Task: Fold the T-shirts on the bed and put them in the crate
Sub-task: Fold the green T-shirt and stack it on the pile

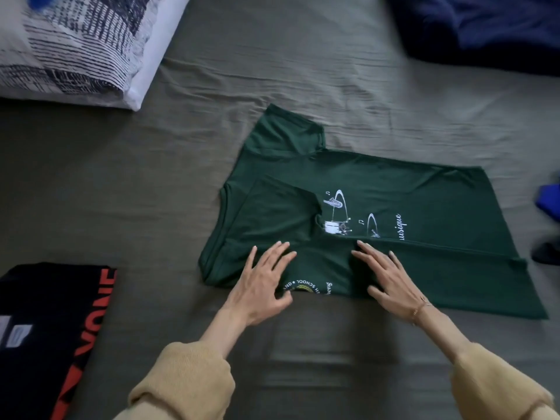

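A dark green T-shirt (394, 207) with white print lies flat on the grey-green bedsheet (151, 192), its near side folded over toward the middle and one sleeve sticking out at the far left. My left hand (260, 283) rests flat on the folded part, fingers spread. Just to the right, my right hand (388, 277) presses flat on the same fold with straight fingers. A folded black T-shirt (45, 313) with red lettering lies at the lower left. No crate is in view.
A patterned white and navy pillow (75, 47) lies at the top left. Dark blue fabric (485, 28) is heaped at the top right. A bright blue item (550, 201) and a dark object (547, 253) show at the right edge.
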Demonstrator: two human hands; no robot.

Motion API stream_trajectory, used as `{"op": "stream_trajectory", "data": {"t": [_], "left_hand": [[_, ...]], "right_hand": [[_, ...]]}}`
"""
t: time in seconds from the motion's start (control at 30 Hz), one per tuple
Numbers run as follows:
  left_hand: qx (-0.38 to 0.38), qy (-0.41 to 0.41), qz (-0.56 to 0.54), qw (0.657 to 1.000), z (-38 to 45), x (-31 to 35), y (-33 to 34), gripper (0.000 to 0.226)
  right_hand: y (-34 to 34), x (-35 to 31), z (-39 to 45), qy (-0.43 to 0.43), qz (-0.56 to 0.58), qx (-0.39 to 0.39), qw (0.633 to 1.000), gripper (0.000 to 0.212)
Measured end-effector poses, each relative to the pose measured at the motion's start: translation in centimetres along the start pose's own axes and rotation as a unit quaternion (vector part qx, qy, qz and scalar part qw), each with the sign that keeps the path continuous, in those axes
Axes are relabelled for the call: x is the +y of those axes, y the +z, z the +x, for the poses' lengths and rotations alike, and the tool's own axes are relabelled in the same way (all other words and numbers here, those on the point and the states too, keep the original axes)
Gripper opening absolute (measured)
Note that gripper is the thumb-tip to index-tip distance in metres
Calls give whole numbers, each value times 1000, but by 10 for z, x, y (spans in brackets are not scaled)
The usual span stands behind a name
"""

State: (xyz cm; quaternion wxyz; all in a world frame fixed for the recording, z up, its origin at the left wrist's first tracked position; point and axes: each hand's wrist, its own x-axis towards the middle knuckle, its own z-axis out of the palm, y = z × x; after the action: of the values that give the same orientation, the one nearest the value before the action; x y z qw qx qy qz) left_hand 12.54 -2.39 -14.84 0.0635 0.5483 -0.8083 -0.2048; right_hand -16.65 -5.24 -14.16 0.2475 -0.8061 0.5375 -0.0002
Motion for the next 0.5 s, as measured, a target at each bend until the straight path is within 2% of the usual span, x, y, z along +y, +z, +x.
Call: {"op": "stream_trajectory", "data": {"t": [0.1, 0.17, 0.27, 0.5], "left_hand": [[-58, -8, 21, 998, -4, 8, 4, 87], [-70, -27, 38, 997, -2, 12, 4, 87], [-72, -50, 66, 994, 6, 21, 5, 89], [-76, -90, 116, 986, 26, 44, 19, 95]], "right_hand": [[-11, 29, -32, 36, -43, -81, 995, 89], [-16, 47, -44, 70, -93, -94, 989, 97], [-22, 66, -51, 117, -147, -65, 980, 102], [-19, 90, -55, 165, -170, -17, 971, 99]]}}
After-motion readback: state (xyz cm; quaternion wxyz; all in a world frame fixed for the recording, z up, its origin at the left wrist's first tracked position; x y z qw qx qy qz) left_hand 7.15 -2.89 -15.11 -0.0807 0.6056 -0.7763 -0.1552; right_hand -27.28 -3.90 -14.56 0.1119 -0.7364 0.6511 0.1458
